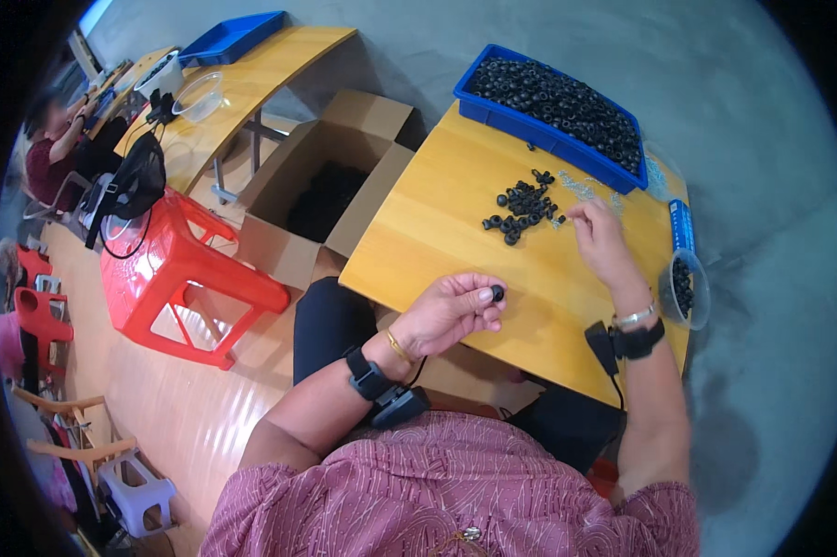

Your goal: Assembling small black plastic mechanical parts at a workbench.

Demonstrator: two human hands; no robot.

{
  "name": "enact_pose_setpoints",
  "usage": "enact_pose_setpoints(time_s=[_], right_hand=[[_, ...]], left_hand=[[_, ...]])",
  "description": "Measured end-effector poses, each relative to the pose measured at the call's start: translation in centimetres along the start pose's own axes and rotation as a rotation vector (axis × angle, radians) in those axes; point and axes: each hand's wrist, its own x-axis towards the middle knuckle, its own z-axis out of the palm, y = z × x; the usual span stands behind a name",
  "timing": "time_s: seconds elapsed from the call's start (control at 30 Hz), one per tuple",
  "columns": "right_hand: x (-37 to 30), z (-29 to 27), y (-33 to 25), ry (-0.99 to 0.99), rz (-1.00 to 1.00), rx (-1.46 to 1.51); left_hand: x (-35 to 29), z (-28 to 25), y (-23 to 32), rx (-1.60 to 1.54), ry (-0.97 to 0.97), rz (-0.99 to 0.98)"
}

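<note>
Between the thumb and fingers of my left hand point(453, 314) is a small round black part point(498, 292), held over the near edge of the yellow table point(418, 237). My right hand point(598, 234) is at the tabletop with its fingertips pinched together, and whatever they may hold is too small to make out. Just left of those fingertips lies a loose pile of similar black parts point(526, 204). Tiny silvery pieces point(576, 187) are scattered behind the pile, close to my right hand.
A blue tray point(548, 139) heaped with black parts spans the table's far side. A blue box point(681, 226) and a clear tub point(700, 295) of parts line its right edge. Left stand an open carton point(270, 195) and a red stool point(173, 269). Another person point(57, 153) sits far left.
</note>
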Motion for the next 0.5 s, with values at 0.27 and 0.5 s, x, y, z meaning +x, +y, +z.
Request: enact_pose_setpoints(time_s=[0.27,0.5], right_hand=[[-6.1,1.2,-8.2,-0.032,0.122,0.535],[-6.9,1.9,-9.7,-0.036,0.191,0.643]], left_hand=[[-0.4,0.0,0.0,-0.038,0.014,0.034],[-0.5,-0.2,-0.1,-0.026,-0.018,0.040]])
